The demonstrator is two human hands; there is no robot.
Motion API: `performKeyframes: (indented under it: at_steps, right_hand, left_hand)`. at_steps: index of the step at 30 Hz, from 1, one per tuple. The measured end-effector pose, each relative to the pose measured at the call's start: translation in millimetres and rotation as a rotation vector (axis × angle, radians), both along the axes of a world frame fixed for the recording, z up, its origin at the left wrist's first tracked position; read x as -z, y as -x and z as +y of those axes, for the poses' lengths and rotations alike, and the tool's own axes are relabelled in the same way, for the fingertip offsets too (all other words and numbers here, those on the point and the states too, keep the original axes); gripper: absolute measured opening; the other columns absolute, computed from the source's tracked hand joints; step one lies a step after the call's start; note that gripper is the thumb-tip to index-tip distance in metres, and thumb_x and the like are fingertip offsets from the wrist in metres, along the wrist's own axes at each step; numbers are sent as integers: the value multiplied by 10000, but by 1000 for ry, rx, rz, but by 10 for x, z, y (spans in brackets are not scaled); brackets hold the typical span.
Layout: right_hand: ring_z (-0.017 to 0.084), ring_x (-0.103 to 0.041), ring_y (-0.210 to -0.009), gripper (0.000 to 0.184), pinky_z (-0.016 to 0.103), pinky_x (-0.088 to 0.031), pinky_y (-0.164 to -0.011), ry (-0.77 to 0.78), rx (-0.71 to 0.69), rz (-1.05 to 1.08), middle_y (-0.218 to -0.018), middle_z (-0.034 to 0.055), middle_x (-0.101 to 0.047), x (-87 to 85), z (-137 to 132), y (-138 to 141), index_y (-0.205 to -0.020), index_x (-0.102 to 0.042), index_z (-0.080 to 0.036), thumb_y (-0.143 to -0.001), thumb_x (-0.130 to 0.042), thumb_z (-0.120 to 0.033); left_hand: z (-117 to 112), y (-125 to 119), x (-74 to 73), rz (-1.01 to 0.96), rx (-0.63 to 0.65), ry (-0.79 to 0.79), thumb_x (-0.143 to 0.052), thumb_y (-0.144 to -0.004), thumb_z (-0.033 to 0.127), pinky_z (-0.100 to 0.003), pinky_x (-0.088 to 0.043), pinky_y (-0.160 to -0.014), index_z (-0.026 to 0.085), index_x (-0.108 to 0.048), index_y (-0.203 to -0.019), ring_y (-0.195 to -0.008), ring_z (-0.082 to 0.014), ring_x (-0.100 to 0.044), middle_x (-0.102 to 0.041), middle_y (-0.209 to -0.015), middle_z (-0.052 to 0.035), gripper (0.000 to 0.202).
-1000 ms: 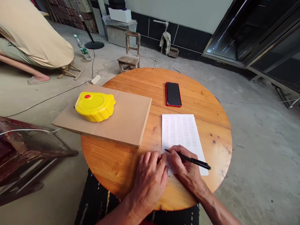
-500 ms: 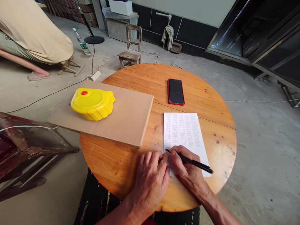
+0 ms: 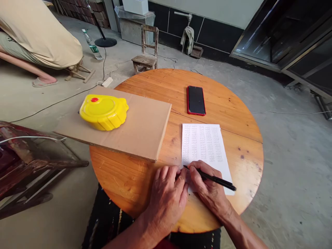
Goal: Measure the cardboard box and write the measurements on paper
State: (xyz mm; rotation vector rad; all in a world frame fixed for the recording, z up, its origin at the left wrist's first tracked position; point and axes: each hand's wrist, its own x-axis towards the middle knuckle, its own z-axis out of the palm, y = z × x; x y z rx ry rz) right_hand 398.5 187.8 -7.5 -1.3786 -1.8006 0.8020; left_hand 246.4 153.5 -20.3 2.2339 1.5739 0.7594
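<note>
My right hand [image 3: 209, 185] is closed round a black pen [image 3: 218, 180], its tip touching the lower left part of a white sheet of paper [image 3: 203, 141]. Columns of small handwritten characters cover much of the sheet. My left hand [image 3: 168, 193] is closed, with fingers curled, and presses the lower left edge of the paper beside the pen tip. Its fingertips are partly hidden. Both hands rest on a round wooden table [image 3: 124, 180]. Beyond the paper lies a phone [image 3: 196, 100] in a red case.
A cardboard panel [image 3: 145, 128] overhangs the table's left side, with a yellow plastic case with a red button [image 3: 103, 112] on it. A small wooden chair [image 3: 145, 60] stands behind the table. Another person [image 3: 38, 38] sits at upper left near a water bottle [image 3: 92, 45].
The camera view has shifted slightly, so the table and background sit a little to the right and higher. Both hands and the pen keep nearly the same pose on the paper.
</note>
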Motion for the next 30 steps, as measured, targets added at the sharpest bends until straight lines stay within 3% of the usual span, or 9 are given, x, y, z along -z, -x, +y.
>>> performKeyframes:
  at_steps: [10, 30]
  right_hand:
    - [123, -545, -592, 161, 237, -420, -524, -20, 67, 13, -698, -16, -619, 33, -33, -21, -849, -639, -212, -969, -532, -227]
    - [124, -541, -570, 191, 245, -435, -526, -10, 39, -24, -670, -14, -614, -20, -10, 0, -807, -627, -207, -965, -523, -234]
  left_hand:
    - [3, 4, 17, 35, 3, -20, -542, -914, 130, -441, -464, -774, 158, -610, -1224, -893, -261, -542, -618, -988, -95, 318]
    - [7, 10, 18, 3, -1, 0, -555, -907, 124, -441, -448, -769, 165, -620, -1213, -890, -264, -529, -616, -987, -89, 315]
